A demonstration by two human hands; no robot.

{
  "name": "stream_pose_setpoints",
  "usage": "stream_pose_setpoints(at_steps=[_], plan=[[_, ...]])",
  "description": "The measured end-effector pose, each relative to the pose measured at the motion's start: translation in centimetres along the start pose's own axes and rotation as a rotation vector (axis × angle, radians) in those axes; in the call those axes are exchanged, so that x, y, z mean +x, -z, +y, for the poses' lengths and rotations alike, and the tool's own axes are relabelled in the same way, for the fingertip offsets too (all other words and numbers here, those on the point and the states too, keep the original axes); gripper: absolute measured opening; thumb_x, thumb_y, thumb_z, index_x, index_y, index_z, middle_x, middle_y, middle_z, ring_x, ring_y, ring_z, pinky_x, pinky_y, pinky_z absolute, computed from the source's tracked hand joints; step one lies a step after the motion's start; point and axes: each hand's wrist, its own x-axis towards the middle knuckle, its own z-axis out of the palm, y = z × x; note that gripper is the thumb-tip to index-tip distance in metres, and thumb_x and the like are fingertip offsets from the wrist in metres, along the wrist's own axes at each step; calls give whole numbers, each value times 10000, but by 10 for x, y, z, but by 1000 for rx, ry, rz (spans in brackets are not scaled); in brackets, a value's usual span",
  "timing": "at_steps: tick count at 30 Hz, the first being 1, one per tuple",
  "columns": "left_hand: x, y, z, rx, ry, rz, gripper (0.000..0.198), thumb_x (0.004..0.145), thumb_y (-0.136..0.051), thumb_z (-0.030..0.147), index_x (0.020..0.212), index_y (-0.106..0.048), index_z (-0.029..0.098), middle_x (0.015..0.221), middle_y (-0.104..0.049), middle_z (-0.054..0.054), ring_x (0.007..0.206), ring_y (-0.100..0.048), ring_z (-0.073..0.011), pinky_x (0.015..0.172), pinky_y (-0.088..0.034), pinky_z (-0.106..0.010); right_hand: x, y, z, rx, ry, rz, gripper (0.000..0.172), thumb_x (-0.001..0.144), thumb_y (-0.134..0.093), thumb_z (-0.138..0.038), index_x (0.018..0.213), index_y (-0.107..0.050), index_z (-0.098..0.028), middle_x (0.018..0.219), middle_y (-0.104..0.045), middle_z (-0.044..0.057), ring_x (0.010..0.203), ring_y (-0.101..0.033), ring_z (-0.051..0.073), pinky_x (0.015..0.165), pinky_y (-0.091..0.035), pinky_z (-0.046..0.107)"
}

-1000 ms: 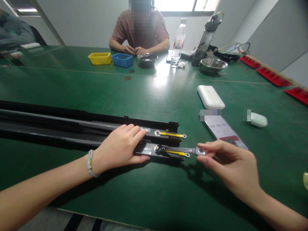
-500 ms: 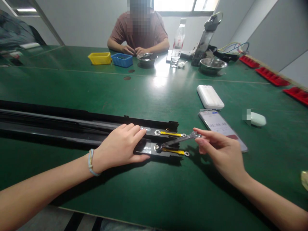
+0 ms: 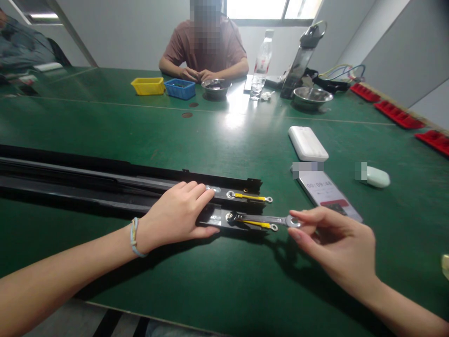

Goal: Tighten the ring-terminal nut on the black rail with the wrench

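Observation:
Long black metal rails (image 3: 105, 200) lie on the table, running in from the left. My left hand (image 3: 177, 210) is wrapped over the nearer one close to its right end, thumb along the front edge. Between thumb and fingers my right hand (image 3: 331, 243) pinches the ring end of a wrench (image 3: 261, 218). The wrench's dark far end sits around a bolt (image 3: 230, 216) on the nearer rail. A yellow wire with ring terminals (image 3: 261, 225) runs partly beneath the wrench. Another yellow wire (image 3: 249, 197) is attached to the farther rail, its outer ring sticking past the rail's end.
Behind my right hand lie a phone (image 3: 326, 187) with a timer, a white power bank (image 3: 307, 143) and a pale case (image 3: 378, 177). Across the table (image 3: 147, 135) sits a person (image 3: 206, 51) near a yellow bin (image 3: 148, 86), a blue bin (image 3: 179, 89), metal bowls (image 3: 312, 99) and bottles (image 3: 261, 65).
My right hand has swung the wrench's free end toward me, so it now points nearly straight right. My left hand stays on the rail. The view has shifted slightly.

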Motion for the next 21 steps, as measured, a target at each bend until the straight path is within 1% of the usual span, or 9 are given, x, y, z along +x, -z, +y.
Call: stream_pose_setpoints(at_steps=[6, 13, 18, 21], plan=[[0, 1, 2, 4, -1, 1, 578, 803, -540, 598, 1106, -553, 106, 998, -610, -120, 874, -565, -270, 764, -468, -401, -11, -2, -8, 5, 60, -5, 128, 709, -751, -177, 796, -673, -230, 464, -610, -67, 367, -542, 102, 390, -454, 208], [1, 5, 2, -2, 3, -2, 570, 810, -535, 592, 1105, -555, 105, 990, -612, -116, 865, -566, -264, 762, -467, -396, -13, -1, -11, 44, 30, -3, 119, 694, -781, -215, 755, -681, -237, 451, -594, -69, 352, -527, 98, 375, -450, 200], [-2, 7, 2, -14, 5, -11, 575, 806, -539, 593, 1106, -556, 103, 977, -610, -110, 858, -562, -262, 768, -468, -402, -3, 0, -11, 18, -62, 49, 98, 701, -769, -280, 772, -738, -220, 486, -631, -36, 408, -563, 118, 410, -466, 222], [-4, 10, 3, -19, 8, -16, 572, 808, -538, 588, 1106, -556, 100, 978, -608, -111, 856, -560, -263, 767, -470, -407, 3, 0, -9, 8, -135, 69, 166, 731, -732, -299, 866, -764, -207, 458, -606, -42, 388, -538, 115, 416, -459, 236]])
